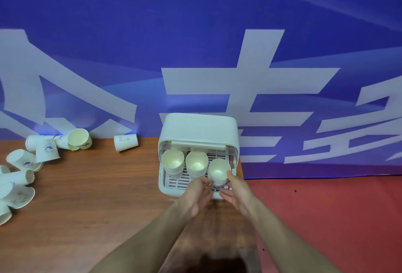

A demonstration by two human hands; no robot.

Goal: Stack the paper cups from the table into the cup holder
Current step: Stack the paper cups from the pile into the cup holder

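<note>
- The right hand curls round the right-hand stack of paper cups: its thumb lies on the stack's right rim and its fingers reach under the front. Motion blur hides how tight the hold is.
- The left hand meets the same stack from the left. Its fingertips are at the cup wall, but blur keeps me from telling whether they pinch it or only steady it.
- The stack stands tilted toward the person, between the two hands, on the slotted tray of the white cup holder.
- Risk, as I judge it: the stack leans, so letting go unevenly could tip it forward off the tray's front lip, just under the fingers.
- A squeeze from both sides could crush the thin paper rim and jam the nested cups.
- The holder sits near the table's right edge, just right of the right hand. A push that way might shift it toward the drop.
- Inside the holder, left of the fingers, stand two more nested stacks: a middle stack and a left stack, mouths up.
- Well to the left of the hands, loose cups lie scattered on the wooden table, so the task looks only part done.
</note>
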